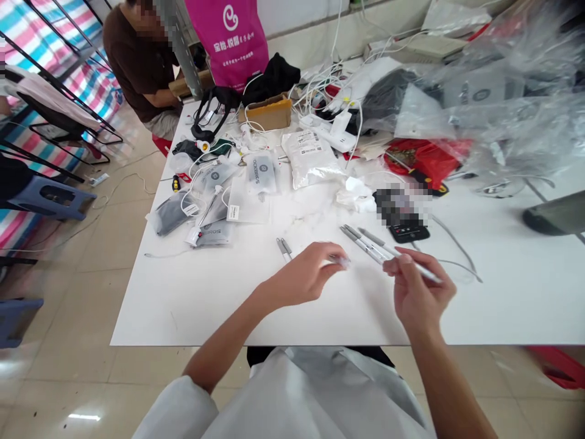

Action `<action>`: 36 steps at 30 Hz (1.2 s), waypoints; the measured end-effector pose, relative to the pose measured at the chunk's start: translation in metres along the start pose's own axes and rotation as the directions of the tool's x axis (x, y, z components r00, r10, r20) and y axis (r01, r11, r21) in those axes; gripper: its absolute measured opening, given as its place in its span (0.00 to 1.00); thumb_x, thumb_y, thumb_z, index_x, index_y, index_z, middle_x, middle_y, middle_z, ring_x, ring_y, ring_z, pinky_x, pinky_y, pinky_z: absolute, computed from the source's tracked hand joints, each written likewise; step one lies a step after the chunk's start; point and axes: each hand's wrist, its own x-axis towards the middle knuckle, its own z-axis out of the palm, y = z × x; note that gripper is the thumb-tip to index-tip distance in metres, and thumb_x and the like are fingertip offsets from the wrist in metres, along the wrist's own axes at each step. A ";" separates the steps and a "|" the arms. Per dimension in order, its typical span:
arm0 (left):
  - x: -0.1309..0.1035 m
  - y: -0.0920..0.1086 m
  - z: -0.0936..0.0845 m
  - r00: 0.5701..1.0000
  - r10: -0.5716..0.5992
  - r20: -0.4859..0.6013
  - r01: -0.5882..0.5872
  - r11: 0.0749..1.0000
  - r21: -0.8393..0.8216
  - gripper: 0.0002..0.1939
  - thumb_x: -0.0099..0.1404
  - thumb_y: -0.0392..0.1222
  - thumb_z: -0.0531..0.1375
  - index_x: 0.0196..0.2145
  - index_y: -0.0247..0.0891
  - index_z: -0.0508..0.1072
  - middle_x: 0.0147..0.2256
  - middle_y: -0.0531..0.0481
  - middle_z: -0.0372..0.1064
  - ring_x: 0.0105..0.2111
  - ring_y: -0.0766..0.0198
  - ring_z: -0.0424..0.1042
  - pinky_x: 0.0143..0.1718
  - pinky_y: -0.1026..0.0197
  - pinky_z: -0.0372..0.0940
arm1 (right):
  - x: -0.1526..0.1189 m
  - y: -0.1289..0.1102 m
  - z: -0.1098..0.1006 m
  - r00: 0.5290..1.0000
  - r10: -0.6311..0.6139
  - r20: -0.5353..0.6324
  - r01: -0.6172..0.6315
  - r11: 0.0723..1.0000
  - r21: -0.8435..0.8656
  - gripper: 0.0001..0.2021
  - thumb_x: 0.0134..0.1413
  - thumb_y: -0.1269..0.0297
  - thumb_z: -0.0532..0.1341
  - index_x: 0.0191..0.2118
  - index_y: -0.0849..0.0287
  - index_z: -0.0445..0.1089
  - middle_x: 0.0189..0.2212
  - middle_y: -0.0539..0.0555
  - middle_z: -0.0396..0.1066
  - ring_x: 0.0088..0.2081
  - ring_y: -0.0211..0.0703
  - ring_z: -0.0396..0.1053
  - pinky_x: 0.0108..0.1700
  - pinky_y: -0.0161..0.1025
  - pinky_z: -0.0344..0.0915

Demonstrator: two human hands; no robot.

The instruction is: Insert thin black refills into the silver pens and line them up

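Note:
My right hand (418, 283) grips a slim white pen (429, 273) with a grey tip end, which slants down to the right across my fingers. My left hand (308, 274) pinches a small, shiny, translucent piece (340, 261), too blurred to name. The hands are apart, both above the white table (219, 305). Between them and slightly farther off, several similar pens (363, 244) lie side by side, the held pen partly over them. Just beyond my left hand rest two more grey-and-white pens (284, 247), their near ends hidden by it.
A phone (409, 233) lies beyond my right hand, with a grey cable (461, 250) beside it. Bagged pouches (214, 231), a white packet (313, 158), tangled cables (315, 97) and plastic bags (493, 116) crowd the back. Another person (141, 73) sits at the far left.

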 end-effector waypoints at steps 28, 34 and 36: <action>-0.063 -0.001 -0.042 0.533 -0.437 -0.725 -0.474 0.555 -0.684 0.22 0.75 0.50 0.54 0.26 0.41 0.50 0.25 0.57 0.37 0.25 0.65 0.42 0.29 0.61 0.54 | 0.032 0.000 0.058 0.660 0.085 0.747 -0.748 0.173 0.641 0.31 0.65 0.46 0.63 0.25 0.53 0.40 0.16 0.40 0.33 0.18 0.34 0.32 0.21 0.38 0.42; -0.079 -0.006 -0.045 0.647 -0.042 -0.761 -0.344 0.875 -0.340 0.24 0.77 0.56 0.50 0.26 0.41 0.58 0.23 0.54 0.47 0.26 0.62 0.50 0.32 0.56 0.52 | 0.026 -0.032 0.100 0.703 0.066 0.709 -0.605 0.579 0.546 0.30 0.67 0.36 0.58 0.25 0.52 0.48 0.19 0.43 0.41 0.21 0.37 0.40 0.24 0.40 0.55; -0.088 -0.016 -0.045 0.755 0.112 -0.646 -0.276 0.948 -0.158 0.24 0.79 0.55 0.47 0.27 0.41 0.61 0.24 0.52 0.53 0.28 0.59 0.55 0.34 0.53 0.53 | 0.015 -0.037 0.119 0.750 0.014 0.662 -0.417 0.787 0.455 0.29 0.69 0.32 0.52 0.28 0.51 0.54 0.23 0.46 0.48 0.25 0.41 0.52 0.33 0.46 0.67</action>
